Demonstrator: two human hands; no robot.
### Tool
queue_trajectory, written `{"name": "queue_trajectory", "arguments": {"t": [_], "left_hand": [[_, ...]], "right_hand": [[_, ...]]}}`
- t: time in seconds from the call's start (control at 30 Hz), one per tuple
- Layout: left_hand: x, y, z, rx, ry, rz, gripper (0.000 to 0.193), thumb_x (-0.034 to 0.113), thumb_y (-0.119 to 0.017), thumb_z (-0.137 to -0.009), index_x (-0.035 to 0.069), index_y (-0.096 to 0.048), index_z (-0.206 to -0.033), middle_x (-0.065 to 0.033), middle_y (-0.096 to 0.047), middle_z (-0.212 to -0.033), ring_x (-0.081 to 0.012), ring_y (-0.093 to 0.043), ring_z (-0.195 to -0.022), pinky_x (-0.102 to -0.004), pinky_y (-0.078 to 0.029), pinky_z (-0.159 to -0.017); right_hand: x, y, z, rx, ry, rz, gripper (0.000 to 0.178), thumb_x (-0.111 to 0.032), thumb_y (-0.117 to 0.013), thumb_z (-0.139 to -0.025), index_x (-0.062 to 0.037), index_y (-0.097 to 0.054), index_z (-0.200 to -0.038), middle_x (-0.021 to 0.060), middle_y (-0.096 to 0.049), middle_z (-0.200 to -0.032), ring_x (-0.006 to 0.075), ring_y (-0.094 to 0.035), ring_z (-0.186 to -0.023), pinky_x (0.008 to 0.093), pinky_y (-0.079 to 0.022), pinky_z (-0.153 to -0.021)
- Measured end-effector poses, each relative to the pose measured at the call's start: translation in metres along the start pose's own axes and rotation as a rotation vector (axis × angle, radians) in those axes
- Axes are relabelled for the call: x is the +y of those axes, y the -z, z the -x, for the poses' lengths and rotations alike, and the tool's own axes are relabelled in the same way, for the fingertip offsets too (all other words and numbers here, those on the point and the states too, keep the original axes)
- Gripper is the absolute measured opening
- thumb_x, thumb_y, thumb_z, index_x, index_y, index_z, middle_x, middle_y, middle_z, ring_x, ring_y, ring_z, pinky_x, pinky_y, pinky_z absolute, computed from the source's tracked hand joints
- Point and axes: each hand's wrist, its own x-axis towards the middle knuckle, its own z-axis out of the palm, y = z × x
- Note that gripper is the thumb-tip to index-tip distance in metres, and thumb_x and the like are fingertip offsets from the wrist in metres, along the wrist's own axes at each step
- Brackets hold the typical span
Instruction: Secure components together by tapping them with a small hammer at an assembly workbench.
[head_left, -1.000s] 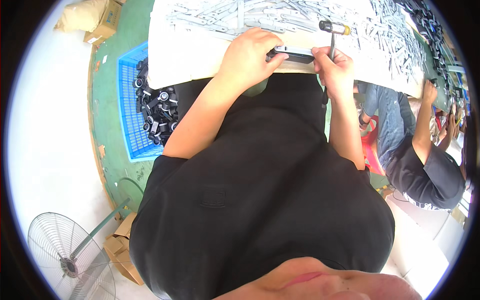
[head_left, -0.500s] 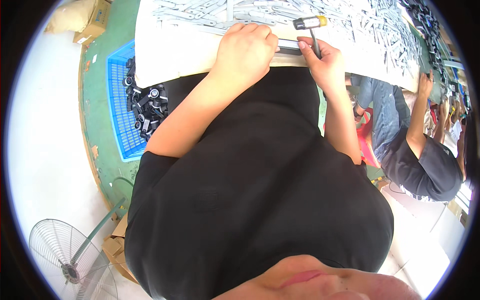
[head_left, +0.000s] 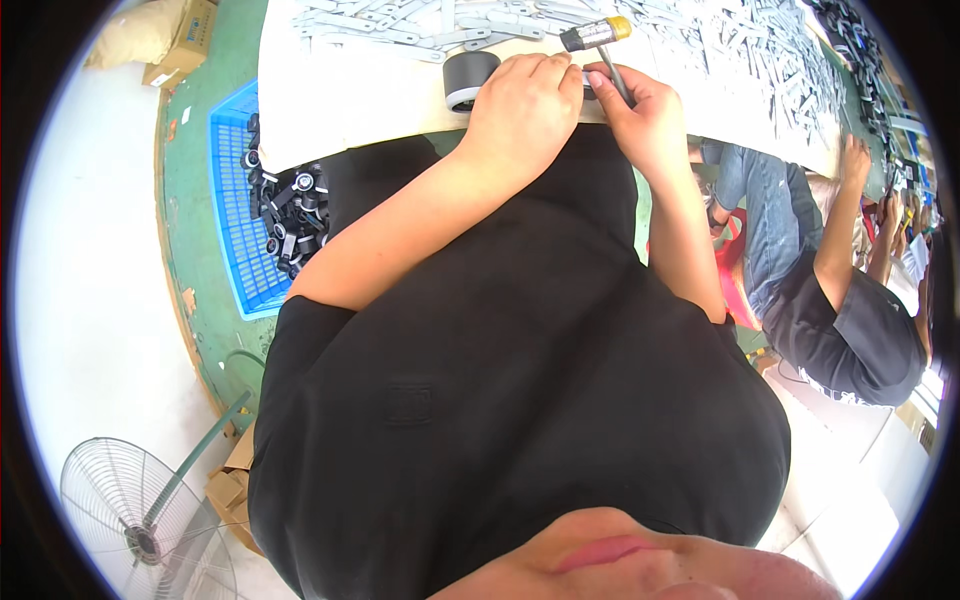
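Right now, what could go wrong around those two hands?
The double-faced mallet in the right hand could knock the left hand, since its head sits close by. The black cylinder with the pale rim, beside the left hand near the table's front edge, might slip off if nudged.

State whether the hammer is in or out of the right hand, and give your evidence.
In it: the handle of the hammer runs down into the right hand.

Definitely an assembly workshop: mallet (head_left: 597, 33) out, table (head_left: 335, 115) strewn with metal strips (head_left: 765, 70). Blue crate (head_left: 229, 185) holds piled black parts (head_left: 298, 215).
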Motion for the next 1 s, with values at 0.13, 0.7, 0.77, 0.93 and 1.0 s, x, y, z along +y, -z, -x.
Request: {"name": "queue_trajectory", "arguments": {"t": [0.13, 0.7, 0.77, 0.93, 1.0], "left_hand": [[0.003, 0.001, -0.003, -0.061, 0.04, -0.006, 0.016, 0.005, -0.073, -0.086, -0.001, -0.075, -0.1, -0.0086, -0.071, -0.1, -0.0275, -0.069, -0.094, -0.0394, -0.057, -0.087], [0.002, 0.0, 0.0, -0.055, 0.088, 0.049, 0.012, 0.001, -0.075, -0.08, 0.001, -0.073, -0.092, -0.0051, -0.066, -0.094, -0.0247, -0.064, -0.088, -0.039, -0.054, -0.08], [0.002, 0.0, 0.001, -0.045, 0.102, 0.056, 0.013, 0.001, -0.075, -0.079, 0.001, -0.073, -0.092, -0.005, -0.065, -0.093, -0.0247, -0.064, -0.088, -0.039, -0.054, -0.08], [0.001, 0.0, -0.001, -0.031, 0.071, 0.036, 0.015, 0.001, -0.075, -0.077, 0.002, -0.073, -0.092, -0.0043, -0.065, -0.092, -0.0242, -0.065, -0.086, -0.0382, -0.054, -0.08], [0.002, 0.0, 0.0, -0.036, 0.072, 0.027, 0.015, 0.001, -0.076, -0.077, 0.002, -0.073, -0.092, -0.0044, -0.065, -0.092, -0.024, -0.065, -0.086, -0.038, -0.054, -0.08]], "right_hand": [[0.001, 0.0, -0.001, -0.029, -0.063, 0.002, 0.023, -0.023, -0.073, -0.098, -0.0033, -0.079, -0.109, 0.0164, -0.076, -0.082, 0.0198, -0.071, -0.067, 0.0333, -0.055, -0.069], [0.004, 0.05, 0.05, -0.022, 0.264, 0.301, 0.041, 0.004, -0.064, -0.096, -0.0021, -0.069, -0.136, 0.0115, -0.067, -0.077, 0.0202, -0.058, -0.058, 0.0273, -0.045, -0.057], [-0.004, 0.055, 0.05, 0.027, 0.268, 0.251, 0.04, 0.004, -0.065, -0.095, -0.002, -0.069, -0.135, 0.0115, -0.067, -0.076, 0.0202, -0.06, -0.058, 0.0276, -0.046, -0.058], [0.008, 0.046, 0.042, 0.047, 0.4, 0.288, 0.042, 0.006, -0.063, -0.095, -0.0041, -0.07, -0.134, 0.0131, -0.07, -0.079, 0.0227, -0.067, -0.064, 0.0298, -0.052, -0.064], [-0.005, 0.045, 0.045, -0.037, 0.234, 0.185, 0.043, 0.006, -0.064, -0.095, -0.0052, -0.07, -0.136, 0.0143, -0.072, -0.083, 0.0241, -0.067, -0.066, 0.0293, -0.053, -0.067]]}}
